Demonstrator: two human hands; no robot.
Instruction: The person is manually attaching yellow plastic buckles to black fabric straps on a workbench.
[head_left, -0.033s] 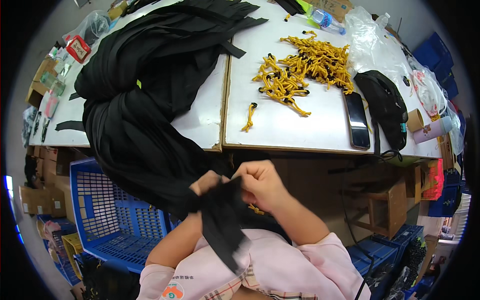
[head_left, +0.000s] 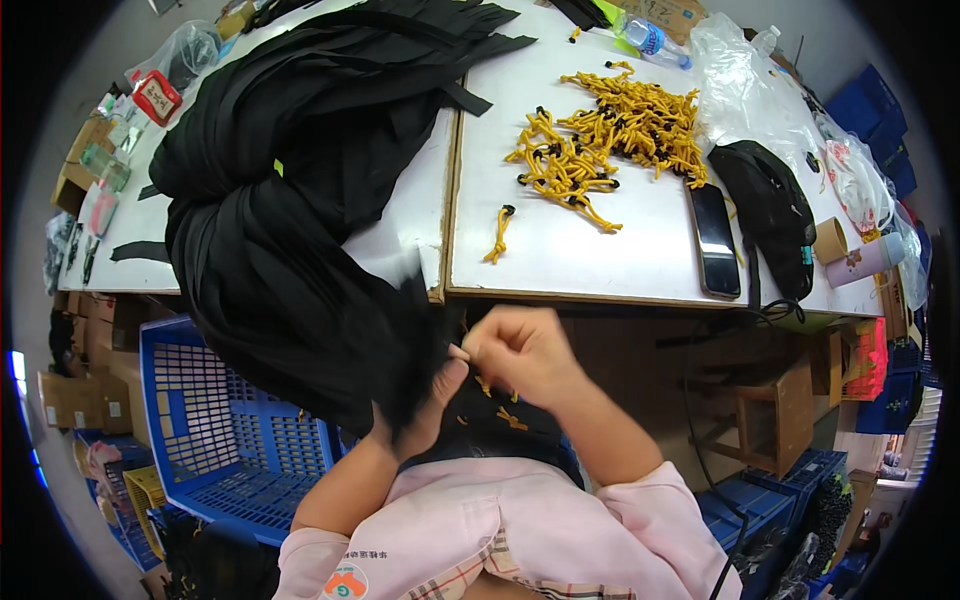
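Note:
Black fabric strips (head_left: 280, 235) lie in a thick bundle across the left table and hang over its front edge. My left hand (head_left: 432, 405) is closed on a black strip (head_left: 408, 345), smeared by motion; the strip covers most of its fingers. Thumb and fingertips of my right hand (head_left: 522, 352) are pinched together right at my left thumb, and what they grip is too small to make out. Several yellow cord pieces (head_left: 512, 420) rest on the dark cloth over my lap. More knotted yellow cord loops (head_left: 640, 125) with black ends are heaped on the right table.
A single cord loop (head_left: 498, 236) lies near the table edge (head_left: 560, 296). To its right are a phone (head_left: 716, 245), a black pouch (head_left: 765, 215) and a lilac bottle (head_left: 862, 262). A blue crate (head_left: 185, 440) stands at lower left, a wooden stool (head_left: 775, 425) at lower right.
The black strip's free end has swung from in front of my chest up toward the table edge. My left hand has turned and shifted slightly right and down; the right hand stays close by.

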